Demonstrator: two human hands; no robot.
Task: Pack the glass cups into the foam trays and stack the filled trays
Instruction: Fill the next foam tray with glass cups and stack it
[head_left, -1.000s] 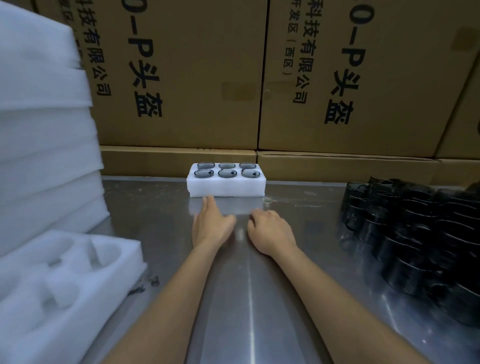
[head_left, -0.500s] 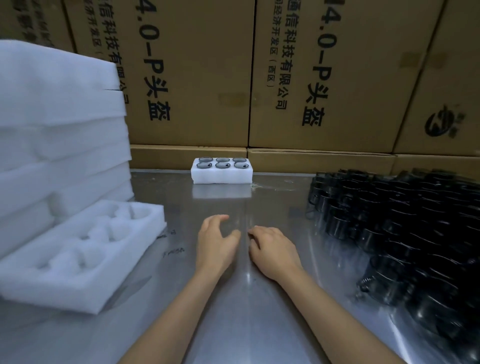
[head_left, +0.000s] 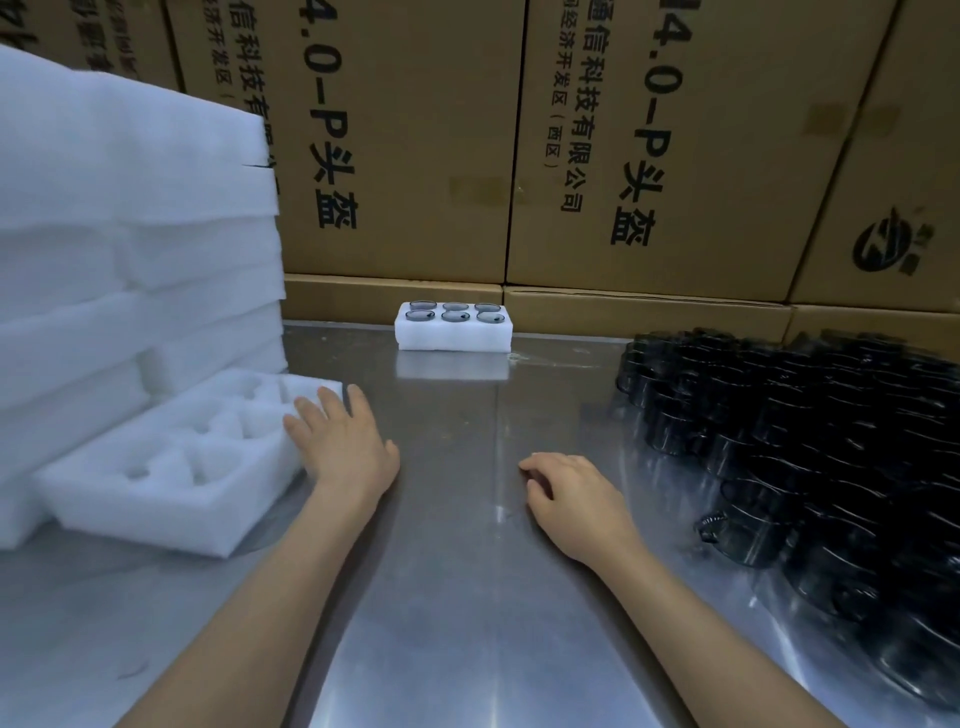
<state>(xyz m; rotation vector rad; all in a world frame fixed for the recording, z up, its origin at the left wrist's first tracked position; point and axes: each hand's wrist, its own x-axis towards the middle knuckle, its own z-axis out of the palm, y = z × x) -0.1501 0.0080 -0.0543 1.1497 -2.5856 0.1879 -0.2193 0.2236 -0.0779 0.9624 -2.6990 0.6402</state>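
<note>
A filled white foam tray (head_left: 453, 335) with several glass cups in its pockets stands at the back of the steel table (head_left: 467, 597). An empty foam tray (head_left: 171, 467) with round pockets lies at the left. My left hand (head_left: 343, 447) lies with straight fingers against that empty tray's right end. My right hand (head_left: 574, 493) rests on the table in the middle, fingers loosely curled, holding nothing. A crowd of dark glass cups (head_left: 810, 447) covers the right side of the table.
A tall stack of empty foam trays (head_left: 130, 249) rises at the far left. Large cardboard boxes (head_left: 571, 156) form a wall behind the table, right behind the filled tray.
Both hands have drawn back from the filled tray. My left hand has swung left to touch the empty tray, and my right hand has shifted right. The camera has pulled back.
</note>
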